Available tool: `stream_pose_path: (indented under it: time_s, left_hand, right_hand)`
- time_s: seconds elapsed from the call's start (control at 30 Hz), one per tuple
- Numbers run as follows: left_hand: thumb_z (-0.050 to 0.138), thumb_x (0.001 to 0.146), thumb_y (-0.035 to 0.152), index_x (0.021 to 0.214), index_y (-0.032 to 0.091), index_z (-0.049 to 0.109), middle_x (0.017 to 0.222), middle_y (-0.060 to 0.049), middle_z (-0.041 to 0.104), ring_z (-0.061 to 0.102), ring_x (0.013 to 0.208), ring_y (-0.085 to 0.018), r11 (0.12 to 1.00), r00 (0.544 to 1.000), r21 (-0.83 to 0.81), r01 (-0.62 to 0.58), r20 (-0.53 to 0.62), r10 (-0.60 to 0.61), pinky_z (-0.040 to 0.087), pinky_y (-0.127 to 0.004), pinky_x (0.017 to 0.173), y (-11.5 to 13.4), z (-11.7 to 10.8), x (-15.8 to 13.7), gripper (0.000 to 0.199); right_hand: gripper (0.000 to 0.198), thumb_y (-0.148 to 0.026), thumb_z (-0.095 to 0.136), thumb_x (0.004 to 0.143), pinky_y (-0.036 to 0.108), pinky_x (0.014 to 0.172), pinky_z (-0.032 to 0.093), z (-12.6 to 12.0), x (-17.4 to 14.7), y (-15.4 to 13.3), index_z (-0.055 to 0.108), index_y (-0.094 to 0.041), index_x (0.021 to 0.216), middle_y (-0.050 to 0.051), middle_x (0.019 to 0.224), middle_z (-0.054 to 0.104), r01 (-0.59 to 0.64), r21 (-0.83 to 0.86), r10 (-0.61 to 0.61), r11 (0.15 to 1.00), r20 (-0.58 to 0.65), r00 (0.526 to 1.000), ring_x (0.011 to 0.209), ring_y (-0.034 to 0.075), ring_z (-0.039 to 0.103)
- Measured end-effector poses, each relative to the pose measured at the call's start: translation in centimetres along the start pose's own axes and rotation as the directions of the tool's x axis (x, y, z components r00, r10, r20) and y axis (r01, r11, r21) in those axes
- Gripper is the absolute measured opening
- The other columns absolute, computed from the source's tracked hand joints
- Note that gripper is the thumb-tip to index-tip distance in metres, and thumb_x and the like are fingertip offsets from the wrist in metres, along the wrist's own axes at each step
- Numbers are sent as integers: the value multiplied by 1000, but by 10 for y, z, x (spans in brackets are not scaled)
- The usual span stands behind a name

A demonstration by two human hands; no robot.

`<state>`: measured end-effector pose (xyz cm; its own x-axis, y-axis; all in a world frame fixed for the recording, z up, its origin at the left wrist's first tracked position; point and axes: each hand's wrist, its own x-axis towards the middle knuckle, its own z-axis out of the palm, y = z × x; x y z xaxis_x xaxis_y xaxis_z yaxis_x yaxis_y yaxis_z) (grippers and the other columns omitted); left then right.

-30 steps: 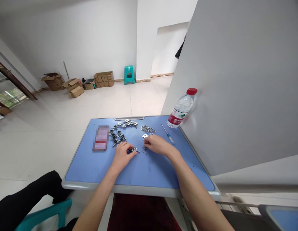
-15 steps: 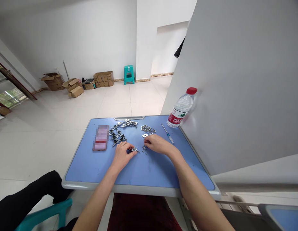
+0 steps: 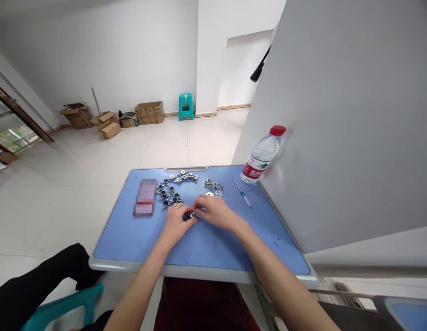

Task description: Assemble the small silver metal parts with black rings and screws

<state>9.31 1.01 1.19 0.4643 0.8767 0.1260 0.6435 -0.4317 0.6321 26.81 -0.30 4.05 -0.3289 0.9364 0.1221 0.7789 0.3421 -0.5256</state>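
Observation:
Low over the blue table (image 3: 147, 243), my left hand (image 3: 174, 224) pinches a small silver metal fitting (image 3: 193, 214) between thumb and fingers. My right hand (image 3: 215, 211) reaches over to the same fitting, its fingertips pressed together just above it. What those fingertips hold is too small and too hidden to make out. Beyond the right hand lie flat metal plates (image 3: 218, 195), partly covered, and several silver elongated loops (image 3: 213, 185). To the left sit several metal parts with black round centres (image 3: 166, 202), and behind them a row of similar silver fittings (image 3: 187, 177).
A screwdriver (image 3: 241, 192) lies right of the loops. At the back right a red-capped water bottle (image 3: 259, 158) stands by a grey panel (image 3: 344, 128). A blurred pinkish flat object (image 3: 145, 197) lies at the left. Another person's black-clad leg (image 3: 51, 276) shows at lower left.
My right hand has moved left, from the small screws and plates to the fitting in my left hand. It now hides the screws. My left hand has stayed put.

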Motion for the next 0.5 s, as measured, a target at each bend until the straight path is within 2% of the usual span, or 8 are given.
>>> stream_pose_path:
  time_s: [0.13, 0.27, 0.4, 0.5]
  left_hand:
    - [63, 79, 22, 71, 20, 57, 84, -1, 62, 56, 89, -21, 998, 1000, 66, 7, -2, -7, 39, -34, 79, 0, 0, 1, 10]
    - [61, 79, 19, 71, 20, 56, 83, -2, 62, 55, 88, -22, 996, 1000, 88, 12, 10, -13, 38, -34, 78, 0, 0, 2, 9]
    - [58, 79, 15, 72, 20, 56, 84, -3, 62, 55, 88, -22, 996, 1000, 93, 9, 12, -10, 38, -35, 78, 0, 0, 2, 8]
    - [58, 80, 16, 72, 21, 57, 83, -2, 63, 56, 88, -22, 996, 1000, 89, 10, 10, -11, 38, -34, 77, 0, 0, 2, 9]
  right_hand:
    - [18, -14, 52, 90, 24, 64, 35, 14, 3, -11, 69, -17, 91, 5, 95, 67, 28, -161, -16, 987, 72, 997, 75, 14, 60]
    - [23, -17, 46, 94, 26, 60, 32, 13, 4, -18, 69, -17, 91, 8, 96, 67, 31, -288, 12, 957, 149, 989, 70, 15, 60]
    - [26, -17, 43, 93, 26, 59, 32, 12, 5, -21, 68, -15, 88, 9, 93, 67, 56, -327, 6, 943, 185, 983, 71, 17, 60]
    - [21, -16, 47, 91, 26, 60, 33, 12, 6, -18, 67, -15, 85, 8, 91, 67, 47, -276, 0, 960, 169, 986, 72, 16, 60]
